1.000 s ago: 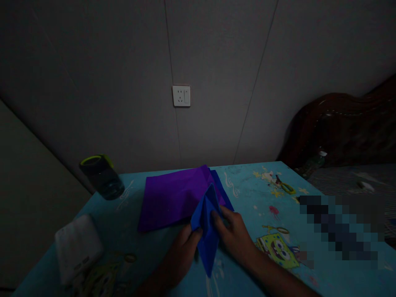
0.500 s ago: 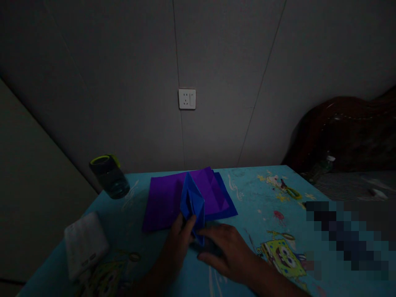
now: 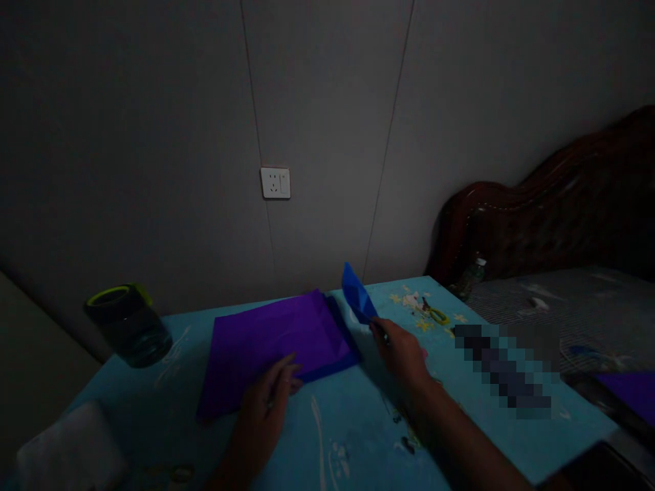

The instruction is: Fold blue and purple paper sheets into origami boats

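Observation:
My right hand [image 3: 402, 348] is closed on one end of a blue folded paper [image 3: 358, 294], which points up and to the left above the table. Beneath my left hand [image 3: 272, 389] lies the front edge of a purple paper sheet [image 3: 266, 341]. The left fingers are loosely bent and slightly apart, and I see nothing held in them. A darker blue sheet [image 3: 344, 334] shows from under the purple one along its right side.
On the blue patterned tablecloth [image 3: 327, 436] stand a dark cup with a yellow-green rim [image 3: 130, 327] and a white box-like object [image 3: 71, 450]. Scissors with yellow handles [image 3: 437, 315] lie at the back right. A clear bottle [image 3: 471, 278] stands beyond the table's right edge.
My right hand has carried the blue folded paper up and to the right. The left hand has let go of it and moved left over the purple sheet. The view has turned right.

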`<act>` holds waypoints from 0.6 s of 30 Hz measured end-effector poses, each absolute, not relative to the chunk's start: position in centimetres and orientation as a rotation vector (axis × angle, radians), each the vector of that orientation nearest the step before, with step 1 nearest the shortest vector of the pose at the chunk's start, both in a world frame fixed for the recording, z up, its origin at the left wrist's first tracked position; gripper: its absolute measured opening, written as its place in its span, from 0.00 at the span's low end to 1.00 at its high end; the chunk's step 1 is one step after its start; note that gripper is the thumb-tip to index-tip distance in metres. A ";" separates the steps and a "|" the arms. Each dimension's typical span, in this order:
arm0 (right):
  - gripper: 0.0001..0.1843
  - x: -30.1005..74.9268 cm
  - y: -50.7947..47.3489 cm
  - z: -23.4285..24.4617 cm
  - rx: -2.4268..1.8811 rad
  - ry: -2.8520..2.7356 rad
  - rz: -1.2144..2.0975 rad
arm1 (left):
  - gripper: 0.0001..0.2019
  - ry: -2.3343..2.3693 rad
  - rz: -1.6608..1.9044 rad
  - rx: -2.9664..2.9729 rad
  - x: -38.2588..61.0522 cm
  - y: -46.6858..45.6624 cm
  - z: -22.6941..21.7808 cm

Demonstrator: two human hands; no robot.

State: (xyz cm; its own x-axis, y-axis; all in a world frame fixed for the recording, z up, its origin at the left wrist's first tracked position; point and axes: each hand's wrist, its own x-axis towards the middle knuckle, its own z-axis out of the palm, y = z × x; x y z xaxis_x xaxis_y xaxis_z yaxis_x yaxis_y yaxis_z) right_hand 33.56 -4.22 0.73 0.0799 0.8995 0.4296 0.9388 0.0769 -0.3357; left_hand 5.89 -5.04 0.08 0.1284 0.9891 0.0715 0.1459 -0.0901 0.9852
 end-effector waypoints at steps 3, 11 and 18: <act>0.18 38.7 -3.7 0.4 -2.157 -1.749 -0.205 | 0.13 1.289 1.132 1.846 4.3 -4.1 0.2; 0.19 43.5 -3.9 -0.8 -2.400 -1.596 -0.222 | 0.15 1.627 1.268 2.152 0.5 -0.4 -1.5; 0.21 43.7 -3.9 -1.1 -2.483 -1.532 -0.208 | 0.19 1.881 1.037 2.269 -0.5 0.3 -1.4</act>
State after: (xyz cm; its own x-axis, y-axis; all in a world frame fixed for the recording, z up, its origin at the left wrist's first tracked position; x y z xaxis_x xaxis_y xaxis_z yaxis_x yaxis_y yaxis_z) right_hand 43.65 -3.94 -1.11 0.4476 0.8636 0.2319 0.8942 -0.4342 -0.1091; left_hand -0.48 0.33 -1.36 0.0550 0.8800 0.4718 0.8686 -0.2753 0.4121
